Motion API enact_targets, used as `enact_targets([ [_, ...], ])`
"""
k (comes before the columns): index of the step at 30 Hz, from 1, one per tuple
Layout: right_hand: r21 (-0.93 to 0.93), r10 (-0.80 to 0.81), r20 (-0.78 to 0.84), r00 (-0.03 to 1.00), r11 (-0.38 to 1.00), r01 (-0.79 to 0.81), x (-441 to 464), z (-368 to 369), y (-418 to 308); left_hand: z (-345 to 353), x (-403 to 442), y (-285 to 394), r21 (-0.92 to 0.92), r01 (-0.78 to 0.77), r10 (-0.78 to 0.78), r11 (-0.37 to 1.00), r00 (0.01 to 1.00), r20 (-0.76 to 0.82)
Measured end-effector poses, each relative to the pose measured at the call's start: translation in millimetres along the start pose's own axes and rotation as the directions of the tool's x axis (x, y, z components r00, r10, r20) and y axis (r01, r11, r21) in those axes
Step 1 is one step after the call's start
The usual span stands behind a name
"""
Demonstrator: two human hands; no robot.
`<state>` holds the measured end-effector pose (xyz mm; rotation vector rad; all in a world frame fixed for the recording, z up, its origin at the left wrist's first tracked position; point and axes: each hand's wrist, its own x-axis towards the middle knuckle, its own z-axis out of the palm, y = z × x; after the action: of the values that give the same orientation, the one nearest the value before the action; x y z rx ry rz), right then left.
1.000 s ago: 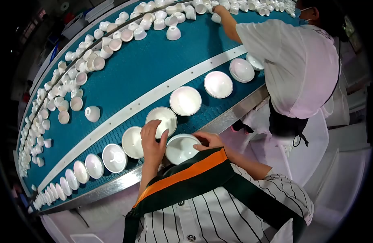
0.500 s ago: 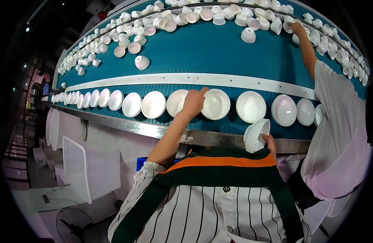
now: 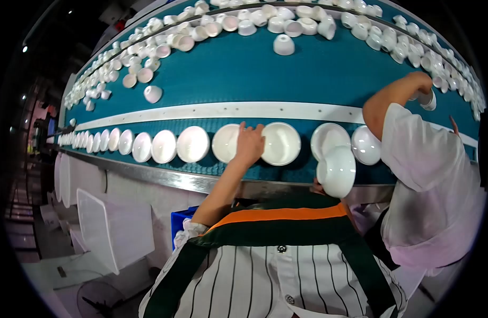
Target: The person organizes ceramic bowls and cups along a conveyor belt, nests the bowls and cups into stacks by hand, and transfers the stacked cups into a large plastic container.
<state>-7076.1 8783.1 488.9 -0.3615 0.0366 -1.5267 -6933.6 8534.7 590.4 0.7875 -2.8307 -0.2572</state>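
My left hand (image 3: 249, 144) reaches over the near teal belt (image 3: 201, 167), fingers spread, between two white bowls. Its fingertips cover part of the left bowl (image 3: 224, 143) and lie by the rim of the right bowl (image 3: 281, 144); whether they touch it I cannot tell. Close to my chest, my right hand (image 3: 317, 187) is closed on a white bowl (image 3: 338, 172), mostly hidden behind it and the apron. That tilted bowl overlaps the front of an upright bowl (image 3: 329, 137) on the belt. A further bowl (image 3: 366, 146) lies to its right.
Many small white cups (image 3: 183, 42) crowd the far belt behind a white rail (image 3: 201, 111). On the right, a co-worker's hand (image 3: 418, 82) has a small white cup (image 3: 428, 100) beside it. A metal edge (image 3: 196, 181) borders the belt; a white bin (image 3: 116, 228) stands lower left.
The view has shifted, moving the rail left in the picture. My right hand has turned and raised its bowl slightly. My left fingers have spread. The co-worker's arm has come back toward the rail.
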Motion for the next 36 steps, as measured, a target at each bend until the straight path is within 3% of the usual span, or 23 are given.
enact_targets([
  [4, -0.134, 0.011, -0.254, 0.967, 0.99, -0.047, -30.0, -6.6, -5.3, -2.1, 6.8, 8.3, -0.021, 0.013, -0.012, 1.0, 0.999, 0.044],
  [7, -0.154, 0.041, -0.336, 0.941, 0.983, -0.098, -43.5, -7.3, -7.1, -8.1, 20.0, 53.9, -0.057, -0.132, 0.122, 0.99, 0.981, -0.151],
  [8, -0.141, 0.053, -0.352, 0.934, 0.984, -0.109, -48.1, -7.8, -8.5, -4.4, 23.9, 70.0, -0.115, -0.148, 0.132, 0.982, 0.982, -0.135],
  [10, -0.074, 0.094, -0.374, 0.922, 0.989, -0.131, -55.4, -11.6, -8.0, 4.3, 27.3, 100.5, -0.246, -0.176, 0.163, 0.953, 0.984, -0.075],
  [11, 0.021, 0.129, -0.361, 0.924, 0.991, -0.13, -60.1, -21.8, -8.1, 10.7, 27.6, 111.4, -0.259, -0.119, 0.139, 0.959, 0.988, 0.063],
  [13, 0.21, 0.197, -0.333, 0.922, 0.969, -0.131, -69.4, -42.0, -8.8, 33.2, 28.1, 114.3, -0.049, -0.135, 0.141, 0.99, 0.98, 0.142],
  [15, 0.15, 0.175, -0.359, 0.917, 0.98, -0.129, -77.1, -48.5, -11.6, 35.0, 30.1, 117.5, -0.149, -0.081, 0.098, 0.985, 0.989, 0.112],
  [17, 0.092, 0.146, -0.388, 0.91, 0.989, -0.119, -85.8, -46.4, -16.8, 34.4, 31.2, 116.8, -0.131, -0.089, 0.105, 0.987, 0.987, 0.122],
  [19, -0.124, 0.065, -0.438, 0.897, 0.983, -0.132, -92.9, -18.7, -33.3, 31.6, 33.7, 119.1, -0.097, -0.093, 0.106, 0.991, 0.983, 0.15],
  [20, -0.255, 0.015, -0.459, 0.888, 0.956, -0.147, -96.8, 3.8, -47.1, 22.8, 38.8, 126.6, -0.108, -0.038, 0.064, 0.993, 0.967, 0.248],
  [24, -0.357, 0.044, -0.579, 0.814, 0.884, -0.301, -99.3, 53.7, -85.7, 27.1, 60.0, 157.2, -0.096, -0.125, 0.137, 0.987, 0.981, 0.135],
  [27, -0.374, 0.047, -0.625, 0.779, 0.858, -0.352, -105.5, 68.7, -106.1, 38.2, 80.0, 205.2, -0.171, -0.264, 0.269, 0.949, 0.963, 0.004],
  [29, -0.382, 0.029, -0.623, 0.781, 0.86, -0.337, -113.1, 69.0, -115.1, 48.8, 84.9, 231.1, -0.242, -0.241, 0.269, 0.94, 0.959, 0.088],
  [33, -0.354, 0.014, -0.673, 0.739, 0.872, -0.339, -132.4, 61.7, -134.3, 88.1, 83.4, 230.7, -0.053, -0.185, 0.191, 0.981, 0.97, 0.149],
  [36, -0.297, 0.038, -0.721, 0.692, 0.885, -0.358, -141.0, 55.0, -142.3, 79.4, 82.8, 237.1, -0.027, -0.118, 0.121, 0.993, 0.967, 0.225],
])
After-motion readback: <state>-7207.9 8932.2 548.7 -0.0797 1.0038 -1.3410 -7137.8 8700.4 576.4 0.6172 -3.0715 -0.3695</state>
